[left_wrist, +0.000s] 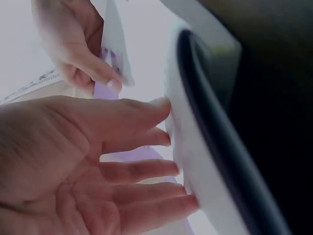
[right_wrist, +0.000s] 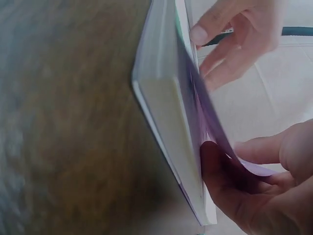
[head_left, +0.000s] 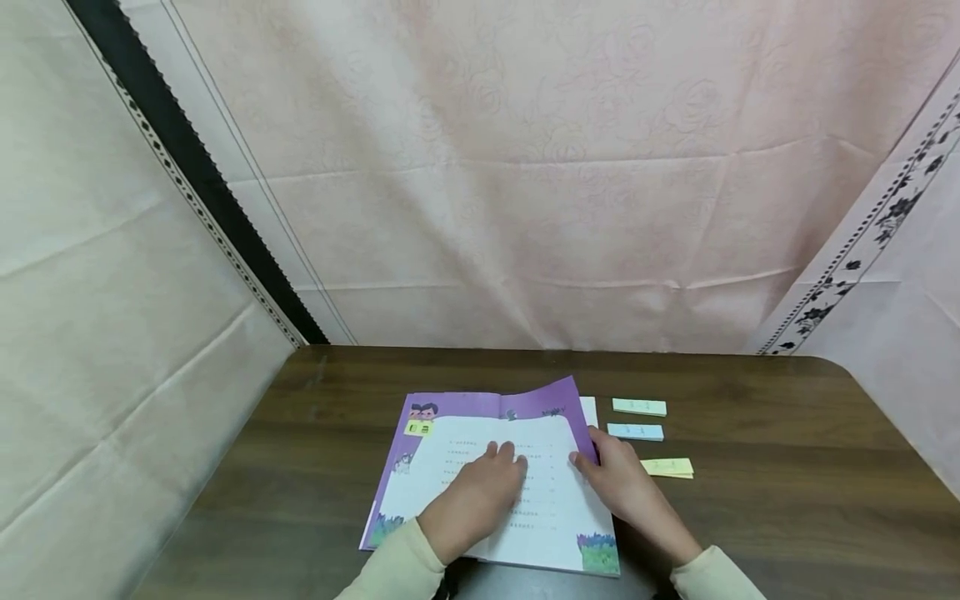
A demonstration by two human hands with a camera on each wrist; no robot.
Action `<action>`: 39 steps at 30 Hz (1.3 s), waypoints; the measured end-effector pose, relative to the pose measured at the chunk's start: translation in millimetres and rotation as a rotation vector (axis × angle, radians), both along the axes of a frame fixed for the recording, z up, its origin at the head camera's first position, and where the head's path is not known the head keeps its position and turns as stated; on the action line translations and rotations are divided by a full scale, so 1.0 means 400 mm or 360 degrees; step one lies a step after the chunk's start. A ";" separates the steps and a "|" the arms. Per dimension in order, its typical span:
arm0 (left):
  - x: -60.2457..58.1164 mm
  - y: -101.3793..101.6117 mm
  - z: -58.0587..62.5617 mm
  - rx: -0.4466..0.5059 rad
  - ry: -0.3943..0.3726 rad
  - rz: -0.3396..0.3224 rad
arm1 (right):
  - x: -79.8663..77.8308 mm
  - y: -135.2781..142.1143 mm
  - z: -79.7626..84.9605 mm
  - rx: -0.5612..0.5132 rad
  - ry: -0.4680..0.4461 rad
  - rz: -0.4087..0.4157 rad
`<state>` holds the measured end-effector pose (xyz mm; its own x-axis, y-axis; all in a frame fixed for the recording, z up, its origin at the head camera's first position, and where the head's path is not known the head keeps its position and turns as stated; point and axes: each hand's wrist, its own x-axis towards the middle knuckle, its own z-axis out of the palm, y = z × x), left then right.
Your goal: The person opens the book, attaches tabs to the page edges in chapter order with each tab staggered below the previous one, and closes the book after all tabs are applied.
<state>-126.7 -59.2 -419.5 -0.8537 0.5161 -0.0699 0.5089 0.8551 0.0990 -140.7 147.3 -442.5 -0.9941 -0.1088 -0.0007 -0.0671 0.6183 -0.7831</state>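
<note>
An open book [head_left: 540, 533] with purple-bordered pages lies on the table in the head view. My left hand [head_left: 480, 496] rests on the middle of the pages near the fold; in the left wrist view its fingers [left_wrist: 142, 171] are nearly straight, tips against the paper. At the right edge, my right hand [head_left: 618, 475] pinches a page between thumb and fingers. That purple page [right_wrist: 210, 110] bends up from the thick stack of pages [right_wrist: 164, 98] in the right wrist view. Lines of small text and a grass drawing [head_left: 597, 552] show on the right page.
Right of the book lie a green paper strip [head_left: 639, 407], a blue strip [head_left: 635, 432] and yellow strips [head_left: 667, 467]. The brown wooden table [head_left: 787, 467] ends at a pale cloth [head_left: 525, 208] behind. A white paper corner [head_left: 589, 408] sticks out behind the book.
</note>
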 end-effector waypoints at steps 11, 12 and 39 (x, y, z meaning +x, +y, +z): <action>-0.017 0.030 0.006 0.0658 -0.0610 0.0128 | 0.024 0.004 0.015 0.0042 -0.0071 0.0352; -0.017 0.033 0.005 0.0724 -0.0659 0.0155 | 0.026 0.008 0.019 0.0014 -0.0095 0.0421; -0.094 -0.192 0.062 0.1674 -0.0868 0.0398 | 0.066 0.046 0.055 0.0465 -0.0193 0.1046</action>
